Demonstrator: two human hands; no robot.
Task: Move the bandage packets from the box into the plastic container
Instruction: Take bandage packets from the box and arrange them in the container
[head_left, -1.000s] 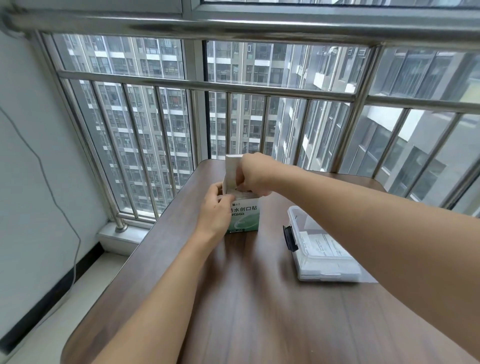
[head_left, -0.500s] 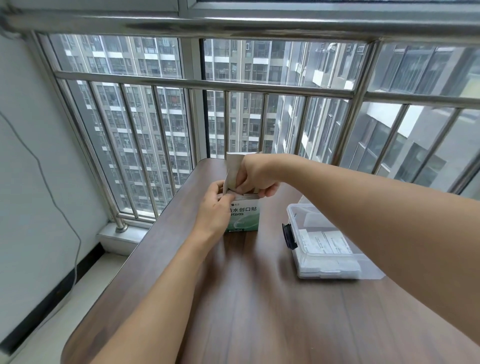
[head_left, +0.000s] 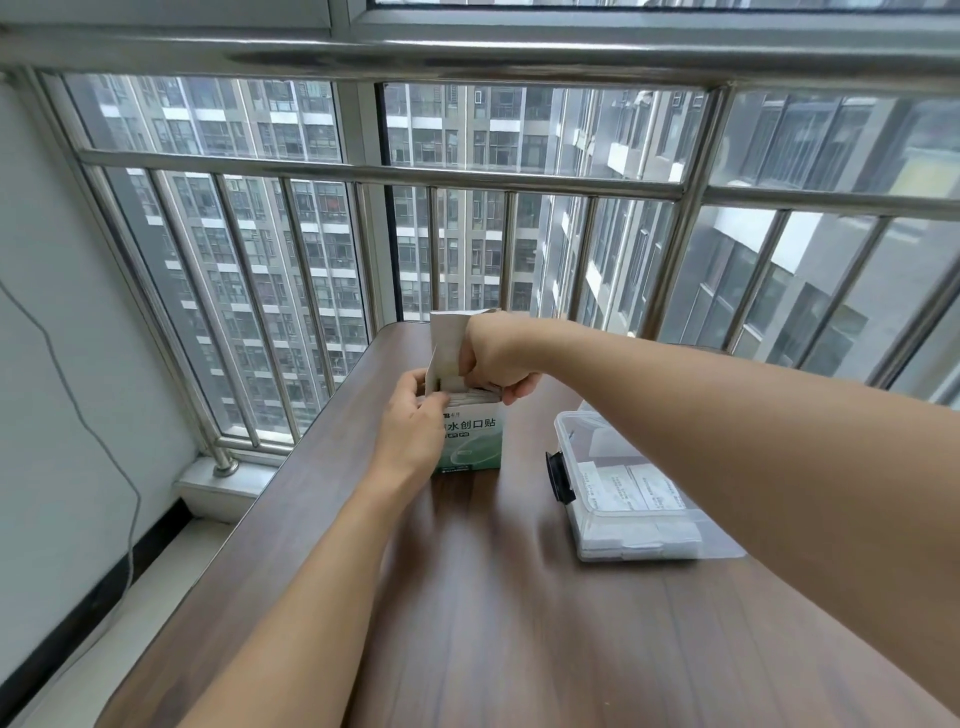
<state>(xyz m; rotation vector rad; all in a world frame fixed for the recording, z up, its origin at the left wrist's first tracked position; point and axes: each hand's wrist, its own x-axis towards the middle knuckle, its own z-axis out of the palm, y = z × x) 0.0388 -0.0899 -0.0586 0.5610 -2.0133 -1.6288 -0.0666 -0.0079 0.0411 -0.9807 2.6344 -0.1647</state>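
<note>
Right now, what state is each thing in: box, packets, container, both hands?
box: upright on the table, top flap open
bandage packets: in the box, tops showing
plastic container: lid off, some packets inside
left hand: grips the box
right hand: fingers curled at the packets

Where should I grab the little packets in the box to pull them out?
Pinch their top edges, coming straight down from above. The packets stand upright, packed side by side in the open box, so only their tops show, and the box walls block the sides. The flap is up, out of the way. The left hand steadies the box, and the right hand is already at the opening.
</note>
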